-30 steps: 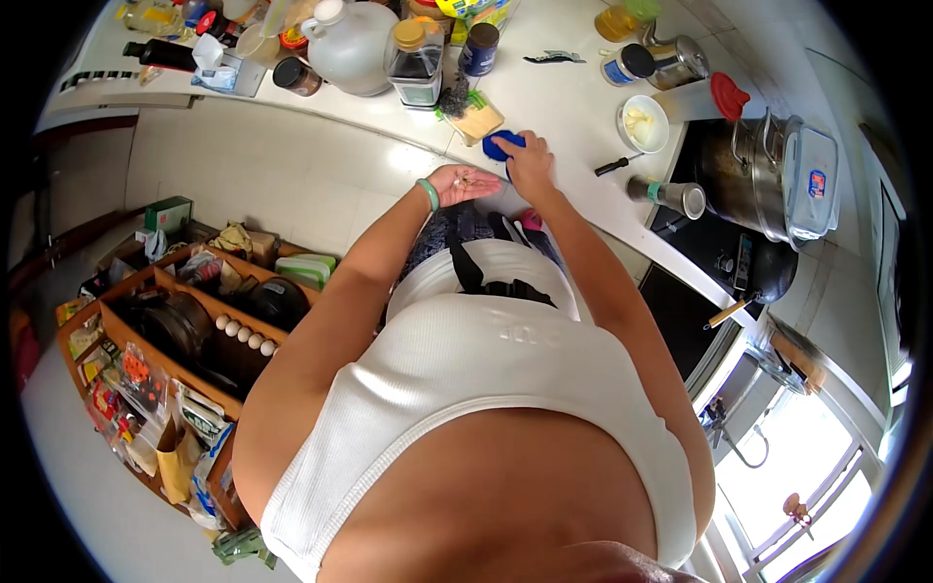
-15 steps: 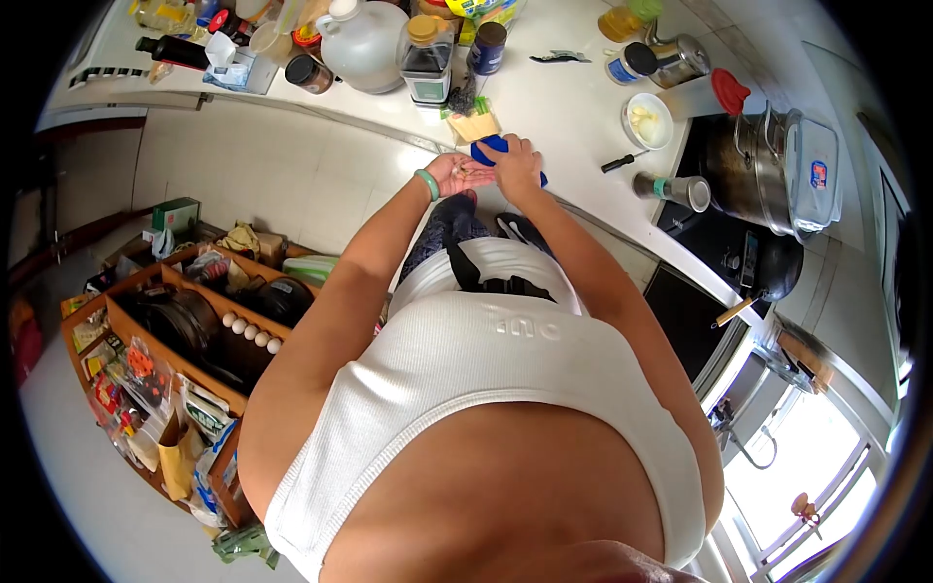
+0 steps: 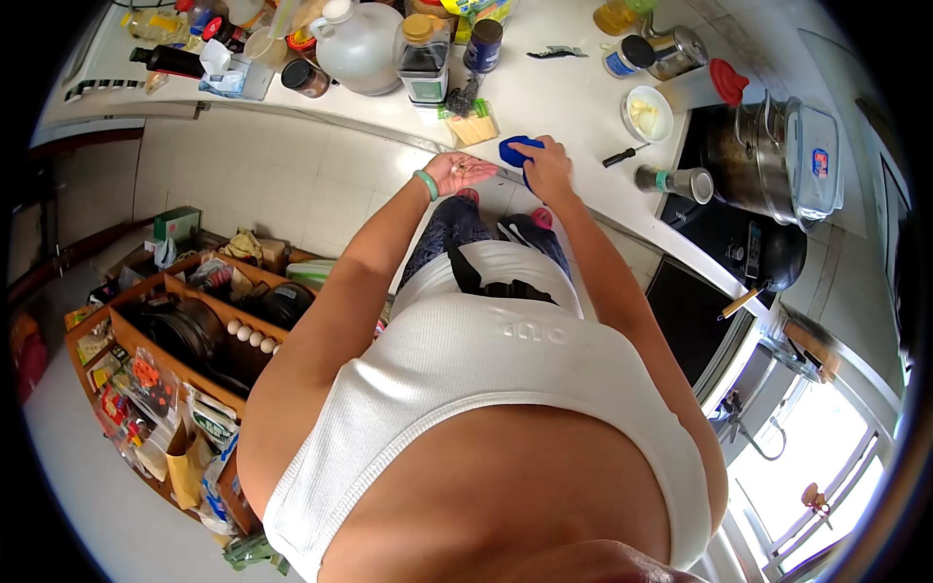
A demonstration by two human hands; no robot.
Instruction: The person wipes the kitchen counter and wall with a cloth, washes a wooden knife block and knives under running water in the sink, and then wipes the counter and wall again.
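My left hand point(image 3: 465, 173) is held palm up just off the counter's front edge, fingers stretched out. Small crumb-like bits lie on its palm, too tiny to name. A pale green bangle point(image 3: 426, 185) circles that wrist. My right hand point(image 3: 548, 170) grips a blue cloth point(image 3: 515, 149) against the edge of the white counter point(image 3: 573, 112); part of the cloth hangs below the fingers. A packet of thin pale sticks point(image 3: 473, 126) lies on the counter, just beyond my left hand.
Jars, bottles and a large jug point(image 3: 362, 49) crowd the back left. To the right are a white bowl point(image 3: 661, 129), a black-handled screwdriver point(image 3: 622, 156), a grinder point(image 3: 688, 185) and a steel pot point(image 3: 743, 155) on the stove. A wooden shelf unit point(image 3: 146, 355) stands at lower left.
My right hand has moved right with the blue cloth, away from my left palm. The left hand stays nearly in place, its palm now uncovered.
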